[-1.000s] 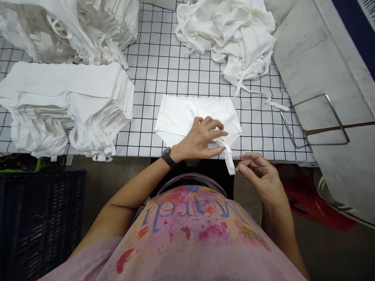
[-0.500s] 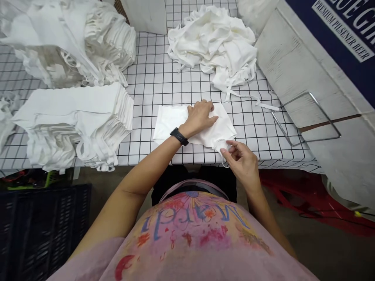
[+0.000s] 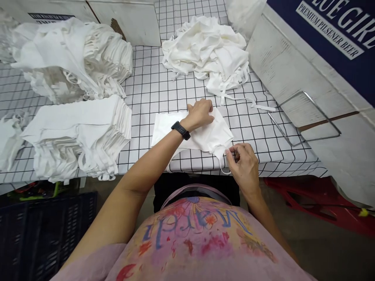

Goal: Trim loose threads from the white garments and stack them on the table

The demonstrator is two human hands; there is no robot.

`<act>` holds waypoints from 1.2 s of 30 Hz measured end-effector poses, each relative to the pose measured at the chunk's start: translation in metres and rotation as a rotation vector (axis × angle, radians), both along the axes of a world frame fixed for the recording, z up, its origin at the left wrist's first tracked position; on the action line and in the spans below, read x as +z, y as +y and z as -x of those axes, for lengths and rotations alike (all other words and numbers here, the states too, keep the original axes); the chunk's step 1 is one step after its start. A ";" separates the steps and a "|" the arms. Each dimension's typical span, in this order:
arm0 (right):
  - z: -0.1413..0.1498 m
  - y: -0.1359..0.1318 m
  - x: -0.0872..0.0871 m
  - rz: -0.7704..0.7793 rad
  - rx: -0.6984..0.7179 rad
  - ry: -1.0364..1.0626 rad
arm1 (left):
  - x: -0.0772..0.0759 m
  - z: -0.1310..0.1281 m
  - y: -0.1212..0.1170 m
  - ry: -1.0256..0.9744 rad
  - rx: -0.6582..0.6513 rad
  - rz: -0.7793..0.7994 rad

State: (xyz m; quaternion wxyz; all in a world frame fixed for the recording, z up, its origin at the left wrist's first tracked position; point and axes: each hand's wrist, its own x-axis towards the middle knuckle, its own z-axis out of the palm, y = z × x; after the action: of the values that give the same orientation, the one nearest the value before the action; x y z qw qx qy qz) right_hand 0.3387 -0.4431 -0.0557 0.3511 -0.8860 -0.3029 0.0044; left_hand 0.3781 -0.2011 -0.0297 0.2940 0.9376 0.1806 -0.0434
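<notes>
A white garment with thin straps, like a camisole (image 3: pixel 218 134), lies flat on the checked tablecloth in front of me. My left hand (image 3: pixel 200 113) rests on its upper middle, palm down, the thumb apart from the bent fingers. At the lower right corner, my right hand (image 3: pixel 243 164) pinches the garment's edge between thumb and forefinger, near a cup-shaped part. From that corner a thin strap loops down over the table edge. The exact fold under my right fingertips is hidden.
Neatly stacked white garments (image 3: pixel 79 125) stand at the left, with a taller pile (image 3: pixel 73 58) behind. A loose white heap (image 3: pixel 208 54) lies at the back. Right of me are a cardboard box (image 3: pixel 290 66) and a bent wire frame (image 3: pixel 310 117). A red stool (image 3: pixel 319 203) stands below.
The camera view has shifted, so the table things sit lower. My right hand still pinches the corner, its fingers slightly farther right on the edge. My left hand stays on the cloth.
</notes>
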 end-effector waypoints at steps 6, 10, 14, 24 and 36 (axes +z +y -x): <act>0.011 -0.010 0.007 -0.174 -0.038 0.194 | 0.003 -0.001 0.001 0.041 -0.037 0.038; 0.018 -0.023 0.010 -0.219 0.158 0.438 | 0.004 0.000 0.002 -0.004 -0.019 0.048; 0.025 -0.030 0.010 -0.212 0.265 0.444 | 0.000 0.000 0.002 0.010 -0.003 0.055; 0.034 -0.051 0.005 -0.081 0.414 0.239 | 0.022 -0.018 -0.002 -0.226 -0.147 0.129; 0.039 -0.068 -0.005 0.022 0.267 0.262 | -0.004 0.006 -0.002 -0.249 -0.201 0.016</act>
State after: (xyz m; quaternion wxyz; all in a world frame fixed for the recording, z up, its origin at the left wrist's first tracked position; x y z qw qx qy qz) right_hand 0.3002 -0.5109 -0.0603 0.3740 -0.8336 -0.3693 0.1698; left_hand 0.3722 -0.2034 -0.0340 0.3156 0.9467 0.0478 0.0429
